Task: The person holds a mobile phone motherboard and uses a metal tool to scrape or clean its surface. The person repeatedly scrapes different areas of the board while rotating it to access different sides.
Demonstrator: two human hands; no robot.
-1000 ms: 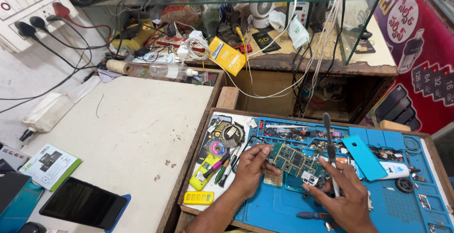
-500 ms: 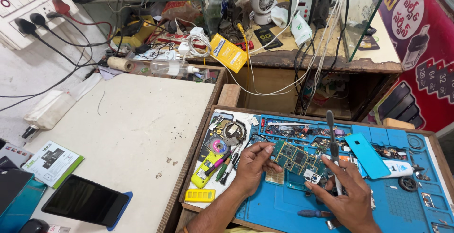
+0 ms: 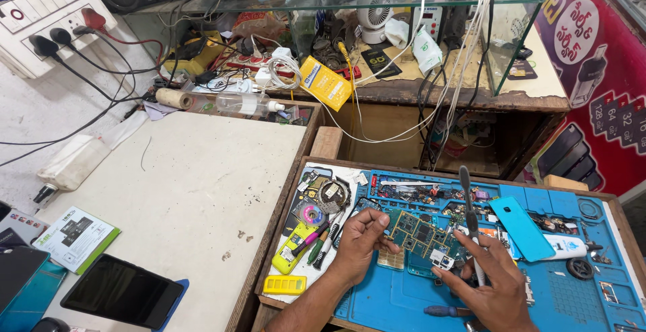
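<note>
Fingers and thumb of the left hand are pinched on the left edge of a green and gold printed circuit board, holding it tilted just above a blue silicone repair mat. The right hand is clamped on a slim grey and black brush-like tool, which stands nearly upright with its handle rising above the knuckles; its index finger reaches to the board's lower right corner. Whether the tool's lower tip touches the board cannot be told.

Around the hands, the mat's moulded compartments hold small screws and loose parts. A turquoise phone back cover lies tilted just right of the tool, beside a white tube. A blue-handled screwdriver rests on the mat below the right hand. To the left of the left hand lie several pens and drivers, a pink and purple tape roll, a yellow-green flat case and a small yellow box.

Further left, on a pale worktable, sit a dark tablet in a blue case and a green and white leaflet. Behind the mat, a glass counter is crowded with cables, a small white fan, a yellow packet and a clear plastic bottle. A white wall socket panel carries black plugs at upper left.
</note>
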